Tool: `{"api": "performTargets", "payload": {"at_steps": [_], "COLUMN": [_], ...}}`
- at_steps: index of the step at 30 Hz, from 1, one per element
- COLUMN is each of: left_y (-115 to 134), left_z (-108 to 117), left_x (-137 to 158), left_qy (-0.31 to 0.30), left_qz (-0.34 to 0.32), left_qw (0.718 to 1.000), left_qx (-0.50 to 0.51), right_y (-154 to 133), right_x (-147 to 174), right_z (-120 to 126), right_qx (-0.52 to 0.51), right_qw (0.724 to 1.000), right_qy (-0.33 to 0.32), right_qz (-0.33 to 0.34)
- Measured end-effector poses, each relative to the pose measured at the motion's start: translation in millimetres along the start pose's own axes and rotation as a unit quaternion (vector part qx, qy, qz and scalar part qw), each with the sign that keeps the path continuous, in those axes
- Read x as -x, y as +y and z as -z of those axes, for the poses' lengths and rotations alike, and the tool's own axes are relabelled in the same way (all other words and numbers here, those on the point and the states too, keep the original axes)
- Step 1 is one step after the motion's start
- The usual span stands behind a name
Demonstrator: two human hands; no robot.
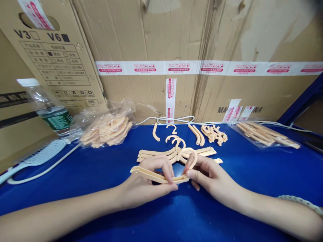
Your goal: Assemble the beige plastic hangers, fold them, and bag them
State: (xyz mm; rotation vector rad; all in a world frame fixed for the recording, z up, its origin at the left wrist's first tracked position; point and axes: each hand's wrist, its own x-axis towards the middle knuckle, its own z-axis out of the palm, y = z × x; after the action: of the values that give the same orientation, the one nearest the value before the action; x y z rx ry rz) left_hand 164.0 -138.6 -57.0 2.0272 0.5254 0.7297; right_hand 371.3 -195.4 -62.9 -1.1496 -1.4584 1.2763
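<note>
My left hand (145,190) is curled nearly closed, gripping a pale hanger arm (148,174) between thumb and fingers, its far end poking out to the left; my right hand (210,174) is drawn into a narrow pinch, thumb and fingertips on the base of a curved hook (195,158), right at the arm's inner end; whether the hook is seated there I can't quite tell, as my fingers cover the joint. Both pieces are up in front of me, above the blue table (101,218); just behind my hands lie hangers (156,154) with their hooks on, partly hidden.

On the left, a clear plastic bag (129,106) holds a heap of flat pale pieces (113,129); on the right, another clear bag (262,145) holds slim pale strips (267,132), lying side by side; a bottle (37,97) with a white cap and green label has clear liquid in it, standing tilted-looking beside the left bag.
</note>
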Motion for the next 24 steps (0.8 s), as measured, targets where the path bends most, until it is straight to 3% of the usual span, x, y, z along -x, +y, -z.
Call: {"api": "performTargets", "payload": {"at_steps": [6, 14, 19, 24], "left_y": [-1.5, -7.9, -2.5, -1.5], "left_z": [3.5, 1.2, -2.0, -3.8], "left_x": [-2.5, -6.2, -8.2, -7.6], "left_qy": [0.053, 0.057, 0.015, -0.021], "left_qz": [0.05, 0.109, 0.124, 0.144], "left_qw": [0.996, 0.988, 0.979, 0.978], "left_qx": [-0.057, 0.096, 0.159, 0.149], "right_y": [-2.9, -2.3, -0.8, -3.4], "right_x": [1.8, 1.5, 0.8, 0.7], "right_z": [-0.3, 2.3, 1.3, -2.7], "right_qx": [-0.017, 0.005, -0.043, -0.095], "right_qw": [1.0, 1.0, 0.999, 0.995], "right_qy": [-0.001, -0.01, -0.012, -0.031], "right_qz": [0.026, 0.028, 0.006, 0.006]}}
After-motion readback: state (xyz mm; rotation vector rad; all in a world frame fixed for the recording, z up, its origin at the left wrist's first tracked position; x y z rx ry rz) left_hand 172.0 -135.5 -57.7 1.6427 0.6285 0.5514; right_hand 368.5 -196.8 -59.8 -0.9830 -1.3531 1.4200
